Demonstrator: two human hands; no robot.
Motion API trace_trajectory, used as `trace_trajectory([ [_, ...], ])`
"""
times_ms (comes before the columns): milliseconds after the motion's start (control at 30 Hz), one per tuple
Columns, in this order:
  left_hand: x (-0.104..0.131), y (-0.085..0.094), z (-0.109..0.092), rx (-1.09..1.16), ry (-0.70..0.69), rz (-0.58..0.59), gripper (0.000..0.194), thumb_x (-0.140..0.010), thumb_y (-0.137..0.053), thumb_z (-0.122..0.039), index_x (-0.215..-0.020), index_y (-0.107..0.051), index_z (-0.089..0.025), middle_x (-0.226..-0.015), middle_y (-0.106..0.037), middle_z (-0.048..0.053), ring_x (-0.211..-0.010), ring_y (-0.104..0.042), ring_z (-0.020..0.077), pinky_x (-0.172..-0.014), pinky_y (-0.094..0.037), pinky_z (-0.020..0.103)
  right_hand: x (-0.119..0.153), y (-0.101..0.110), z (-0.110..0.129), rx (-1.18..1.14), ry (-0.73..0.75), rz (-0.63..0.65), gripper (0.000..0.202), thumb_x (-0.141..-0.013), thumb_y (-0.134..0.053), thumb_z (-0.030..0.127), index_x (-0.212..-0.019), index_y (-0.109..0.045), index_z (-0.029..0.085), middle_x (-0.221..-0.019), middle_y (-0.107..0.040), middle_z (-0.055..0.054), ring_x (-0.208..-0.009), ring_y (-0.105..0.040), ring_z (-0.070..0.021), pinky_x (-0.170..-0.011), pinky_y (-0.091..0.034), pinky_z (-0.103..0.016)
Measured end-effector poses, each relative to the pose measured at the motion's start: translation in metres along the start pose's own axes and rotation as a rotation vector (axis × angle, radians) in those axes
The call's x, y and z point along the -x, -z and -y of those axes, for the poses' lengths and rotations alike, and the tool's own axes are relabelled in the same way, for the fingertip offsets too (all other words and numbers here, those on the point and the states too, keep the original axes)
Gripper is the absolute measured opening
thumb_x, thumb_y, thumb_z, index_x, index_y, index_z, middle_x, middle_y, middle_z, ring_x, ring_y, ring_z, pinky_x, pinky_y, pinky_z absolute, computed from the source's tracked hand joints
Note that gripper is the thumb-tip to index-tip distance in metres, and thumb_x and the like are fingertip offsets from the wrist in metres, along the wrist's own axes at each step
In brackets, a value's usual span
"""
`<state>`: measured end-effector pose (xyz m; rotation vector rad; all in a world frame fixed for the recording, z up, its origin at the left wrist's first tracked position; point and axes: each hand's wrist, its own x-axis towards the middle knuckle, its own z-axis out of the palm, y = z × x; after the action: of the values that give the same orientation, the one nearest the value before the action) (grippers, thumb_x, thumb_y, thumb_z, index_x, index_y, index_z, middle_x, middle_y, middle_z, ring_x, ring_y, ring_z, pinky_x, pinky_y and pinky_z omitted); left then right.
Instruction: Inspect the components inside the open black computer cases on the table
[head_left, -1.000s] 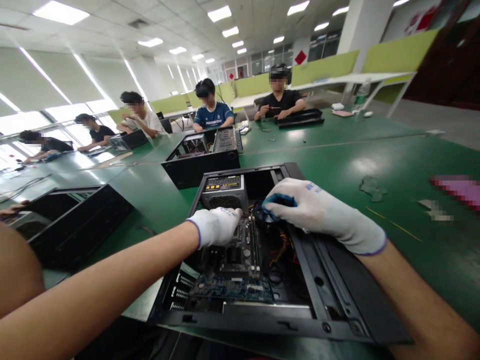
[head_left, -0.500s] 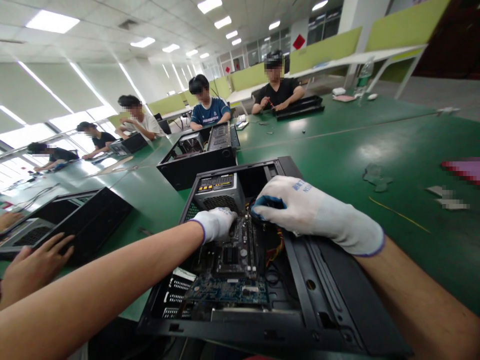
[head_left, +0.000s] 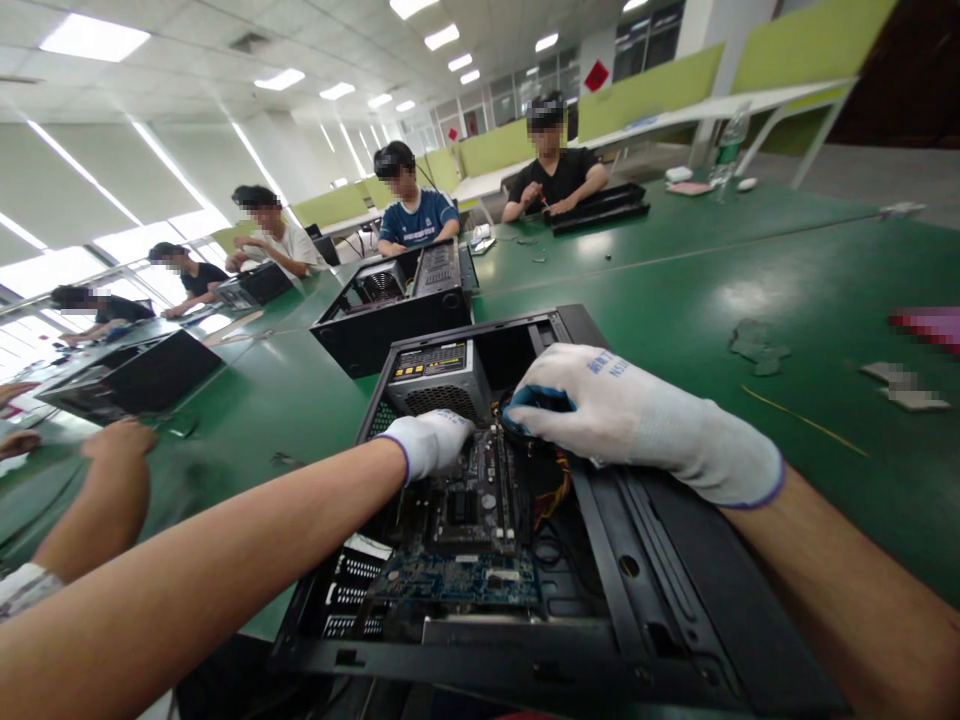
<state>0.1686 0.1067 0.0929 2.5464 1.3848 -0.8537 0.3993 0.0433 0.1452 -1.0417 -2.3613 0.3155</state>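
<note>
An open black computer case (head_left: 645,560) lies on the green table, with a power supply (head_left: 439,375) in its far left corner and a dark motherboard (head_left: 480,500) in the middle. Across the near part of the board sits a blue circuit board (head_left: 457,580). My left hand (head_left: 435,443), in a white glove, is closed at the motherboard's far left corner, beside the power supply; what its fingers hold is hidden. My right hand (head_left: 577,405), also gloved, has its fingers curled round dark cables (head_left: 517,430) at the board's far right edge. Red and yellow wires (head_left: 553,495) run below it.
A second open case (head_left: 397,325) stands just beyond mine, another (head_left: 142,375) at the left near a person's bare arms (head_left: 116,490). Several people sit along the table. On the right are a yellow wire (head_left: 806,420), crumpled plastic (head_left: 757,345) and a bottle (head_left: 727,150).
The case at the left has shifted away, and the neighbouring person's hand has come off it. My own hands have hardly moved.
</note>
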Motion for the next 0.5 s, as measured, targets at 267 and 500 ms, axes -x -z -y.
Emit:
trace_trajectory([
  [267, -0.0027, 0.0001, 0.0006, 0.0, -0.003, 0.006, 0.043, -0.075, -0.071, -0.034, -0.115, -0.066, -0.021, -0.116, -0.073, 0.011, -0.108, -0.07, 0.032, -0.094, -0.057, 0.041, -0.0003, -0.0011, 0.0009, 0.021, -0.023, 0.008, 0.036, -0.093, -0.056, 0.05, -0.089, -0.073, 0.018, -0.09, -0.069, -0.006, -0.085, -0.06, -0.0185, -0.078, -0.042, -0.029],
  [500, -0.0022, 0.0, 0.0009, 0.001, 0.017, 0.005, 0.047, -0.074, -0.073, -0.035, -0.119, -0.065, -0.025, -0.12, -0.072, 0.01, -0.111, -0.068, 0.0314, -0.094, -0.056, 0.041, -0.0011, 0.0016, 0.0046, 0.032, -0.028, 0.037, 0.037, -0.094, -0.054, 0.049, -0.087, -0.073, 0.018, -0.086, -0.069, -0.006, -0.083, -0.06, -0.0188, -0.076, -0.042, -0.03],
])
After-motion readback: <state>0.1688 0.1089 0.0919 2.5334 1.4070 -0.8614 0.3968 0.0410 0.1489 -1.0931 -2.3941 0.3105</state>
